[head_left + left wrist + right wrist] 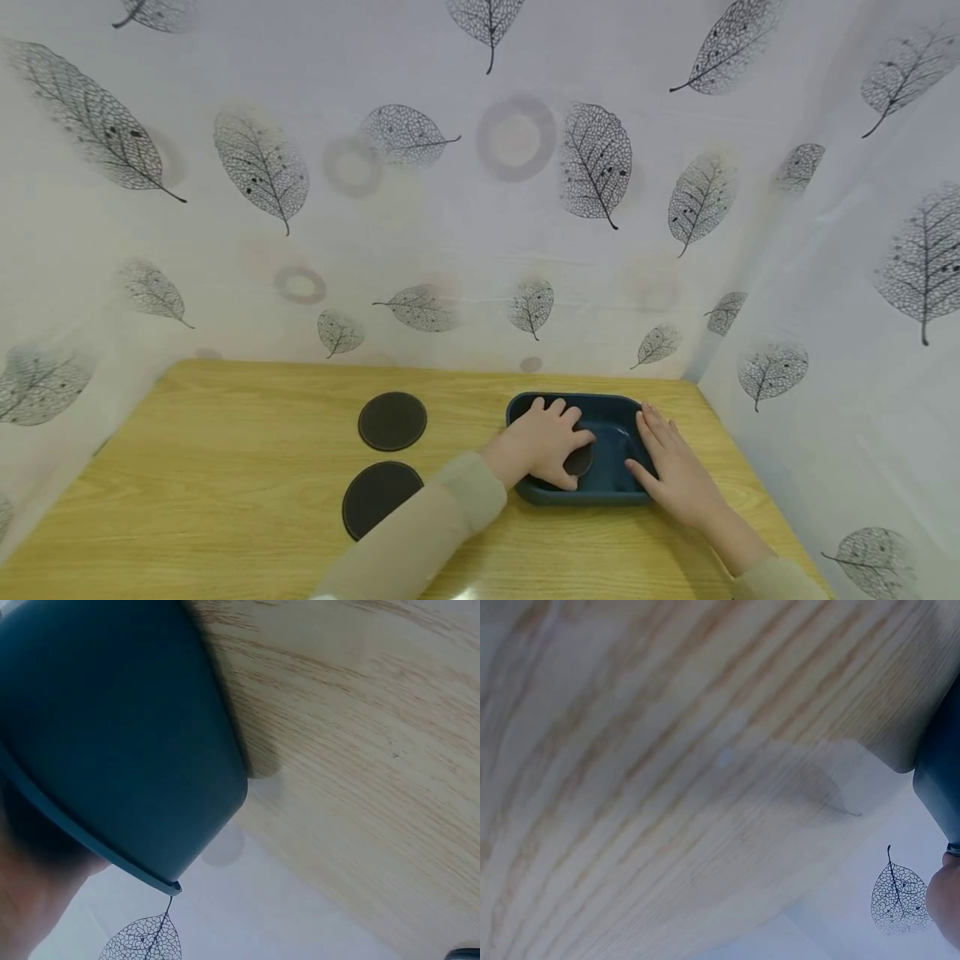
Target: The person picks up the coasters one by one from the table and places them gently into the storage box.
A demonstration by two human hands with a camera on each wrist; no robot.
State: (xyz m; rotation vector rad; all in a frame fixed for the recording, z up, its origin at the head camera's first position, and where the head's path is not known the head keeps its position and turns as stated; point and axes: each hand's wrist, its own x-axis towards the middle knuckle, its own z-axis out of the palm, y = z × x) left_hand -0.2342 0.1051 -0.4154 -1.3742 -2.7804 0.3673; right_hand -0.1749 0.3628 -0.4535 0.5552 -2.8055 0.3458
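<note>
A dark blue-green rectangular tub (585,498) stands on the table's right part. Inside its left half, my left hand (542,442) grips a black round coaster (579,461), with fingers spread over it and the thumb at its near edge; the hand covers most of the coaster. My right hand (678,471) rests on the tub's right rim, fingers fairly straight, thumb reaching over the inside. In the left wrist view the tub's outer wall (127,735) fills the upper left. At the right wrist view's edge, a fingertip (946,900) is beside the tub (941,769).
Left of the tub, two black round coasters lie on the wood-grain table (225,467): a far coaster (392,421) and a near coaster (378,498), which the left sleeve (420,533) partly covers. A leaf-patterned white curtain (450,208) encloses the table's back and sides.
</note>
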